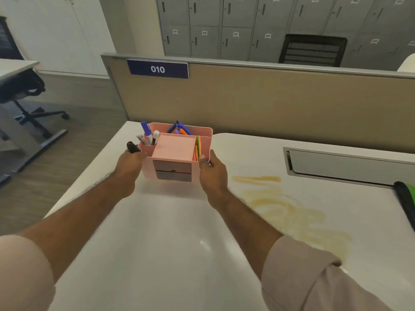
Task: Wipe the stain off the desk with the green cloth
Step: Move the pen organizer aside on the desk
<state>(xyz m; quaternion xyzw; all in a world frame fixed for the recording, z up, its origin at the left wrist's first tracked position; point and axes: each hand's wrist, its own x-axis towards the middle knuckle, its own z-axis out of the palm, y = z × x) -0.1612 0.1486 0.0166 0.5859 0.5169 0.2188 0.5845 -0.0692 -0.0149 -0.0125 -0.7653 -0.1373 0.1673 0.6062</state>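
A yellowish-brown stain [289, 209] smears across the white desk [170, 243], right of centre. The green cloth [411, 194] shows only as a sliver at the right edge, beside a black object [404, 203]. Both hands grip a pink desk organizer [175, 151] standing at the far left of the desk. My left hand [130, 162] holds its left side and also has a black marker [133, 147] in its fingers. My right hand [212, 170] clasps the organizer's right side. The stain lies just right of my right forearm.
The organizer holds pens, markers and coloured sticky notes. A beige partition [269, 104] with a "010" sign [157, 69] backs the desk. A grey cable tray lid [345, 167] is set into the desk at right. Office chairs [27, 95] and lockers [247, 25] stand beyond.
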